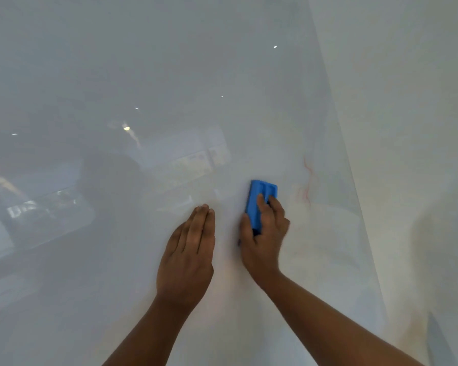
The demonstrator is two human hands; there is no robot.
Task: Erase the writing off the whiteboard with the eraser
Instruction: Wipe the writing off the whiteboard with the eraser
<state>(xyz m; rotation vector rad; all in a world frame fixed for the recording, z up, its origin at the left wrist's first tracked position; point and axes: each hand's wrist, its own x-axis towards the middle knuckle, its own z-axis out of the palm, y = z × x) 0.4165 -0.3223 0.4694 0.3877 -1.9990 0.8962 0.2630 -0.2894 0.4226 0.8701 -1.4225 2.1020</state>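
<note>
A glossy whiteboard (pixel 169 75) fills most of the view. My right hand (pixel 263 237) grips a blue eraser (pixel 259 198) and presses it flat against the board, its long side pointing up. Faint red marker traces (pixel 307 180) remain just right of the eraser, with pale pink smears around them. My left hand (pixel 189 256) lies flat on the board to the left of the eraser, fingers together and straight, holding nothing.
The whiteboard's right edge (pixel 354 207) runs diagonally down the frame, and a cream wall (pixel 413 128) lies beyond it. The board's left half mirrors a dim room with ceiling lights.
</note>
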